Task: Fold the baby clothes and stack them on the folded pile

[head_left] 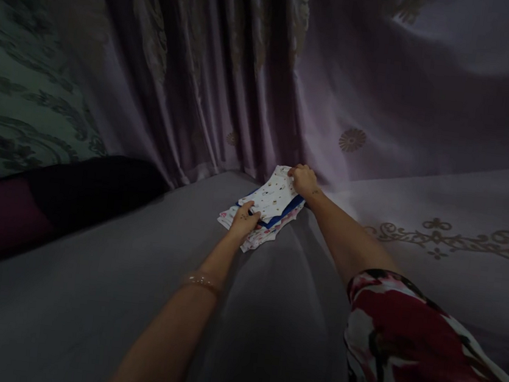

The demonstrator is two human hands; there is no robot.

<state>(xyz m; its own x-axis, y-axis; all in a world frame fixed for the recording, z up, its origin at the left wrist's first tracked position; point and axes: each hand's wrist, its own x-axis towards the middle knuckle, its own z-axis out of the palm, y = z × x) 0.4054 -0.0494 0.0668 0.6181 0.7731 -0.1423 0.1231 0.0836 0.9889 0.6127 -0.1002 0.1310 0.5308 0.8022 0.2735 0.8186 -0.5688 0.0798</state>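
A white patterned cloth (270,194) lies on top of a stack of folded cloths on the grey sheet. Under it a blue cloth (293,206) shows along the right side, with white and pink printed cloths (262,236) beneath. My left hand (244,219) pinches the near left edge of the white cloth between thumb and fingers. At the far right corner, my right hand (303,180) has its fingers closed on the same cloth.
Purple curtains (230,78) hang right behind the stack. A black and maroon bolster-like object (74,195) lies along the left by the green patterned wall (22,91). Pale fabric with gold embroidery (437,236) spreads at the right.
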